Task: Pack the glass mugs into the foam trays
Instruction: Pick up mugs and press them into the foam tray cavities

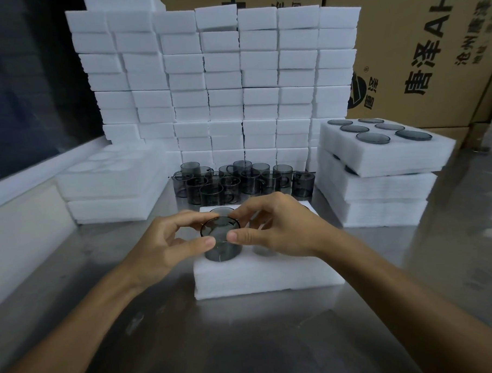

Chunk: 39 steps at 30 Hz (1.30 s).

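Table [246,341] is looking like brushed steel, semi-glossy, reflecting. Mugs [239,181] are showing smoky grey glass, smooth, glossy. Foam tray [268,275] is reading matt white, fine layered texture. Boxes [419,52] are looking like matt brown cardboard.

Steel table [246,341]: foam tray [268,278] centre, loose mugs [239,181] behind, foam stacks [112,192] left, filled trays [380,180] right.

The one camera is sitting on my head, looking forward and down, close over my hands and the foam tray [267,272], stacked foam blocks [215,83] beyond.
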Each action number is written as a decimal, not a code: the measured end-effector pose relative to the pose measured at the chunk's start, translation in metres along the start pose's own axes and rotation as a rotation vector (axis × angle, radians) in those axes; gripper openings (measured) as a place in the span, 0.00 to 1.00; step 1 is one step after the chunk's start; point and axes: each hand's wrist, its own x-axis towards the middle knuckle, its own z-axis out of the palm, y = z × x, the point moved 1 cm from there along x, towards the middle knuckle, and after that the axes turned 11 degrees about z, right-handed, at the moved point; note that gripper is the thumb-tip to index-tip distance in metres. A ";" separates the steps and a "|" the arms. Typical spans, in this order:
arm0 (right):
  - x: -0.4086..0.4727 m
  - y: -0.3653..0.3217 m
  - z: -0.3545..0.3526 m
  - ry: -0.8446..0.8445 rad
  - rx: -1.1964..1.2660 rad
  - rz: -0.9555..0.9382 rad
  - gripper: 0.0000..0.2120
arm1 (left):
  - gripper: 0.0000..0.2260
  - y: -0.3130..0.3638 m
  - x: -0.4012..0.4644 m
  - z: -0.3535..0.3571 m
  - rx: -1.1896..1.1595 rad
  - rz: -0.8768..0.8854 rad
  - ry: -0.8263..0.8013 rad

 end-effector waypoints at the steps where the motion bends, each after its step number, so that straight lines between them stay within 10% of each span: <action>1: 0.000 0.000 0.000 0.002 -0.007 -0.008 0.20 | 0.20 0.000 0.000 0.000 -0.006 -0.001 -0.001; 39: -0.002 0.006 0.005 -0.056 -0.255 0.058 0.21 | 0.16 -0.022 0.003 0.002 0.181 0.007 -0.102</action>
